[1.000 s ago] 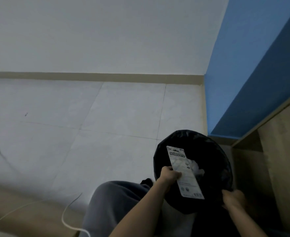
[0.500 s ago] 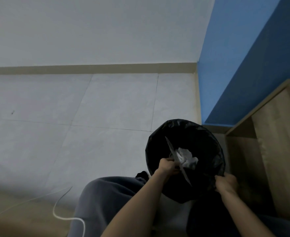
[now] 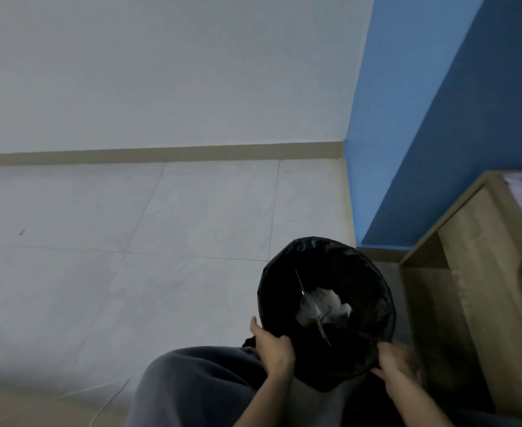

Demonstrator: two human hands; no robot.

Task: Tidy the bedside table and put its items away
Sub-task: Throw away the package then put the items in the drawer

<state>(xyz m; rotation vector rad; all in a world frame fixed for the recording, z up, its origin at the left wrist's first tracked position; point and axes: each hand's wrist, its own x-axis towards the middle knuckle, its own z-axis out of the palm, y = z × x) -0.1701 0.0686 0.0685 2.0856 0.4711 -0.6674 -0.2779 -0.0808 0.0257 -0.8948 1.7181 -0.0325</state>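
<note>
While the flat card package [image 3: 310,306] stands on edge inside the black-lined bin [image 3: 373,291], against crumpled white paper [image 3: 333,305], my left grip [image 3: 273,346] curls over the bin's near rim. My right grip [image 3: 396,362] clamps its right edge. Just right stands the wooden bedside surface [image 3: 481,272], against the blue wall [image 3: 438,118].

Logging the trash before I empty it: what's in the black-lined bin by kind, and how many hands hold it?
Flat card, standing on edge: 1
Crumpled white paper: 1 clump, pieces not separable
Hands gripping the rim of the black-lined bin: 2, left hand and right hand
Total: 4
</note>
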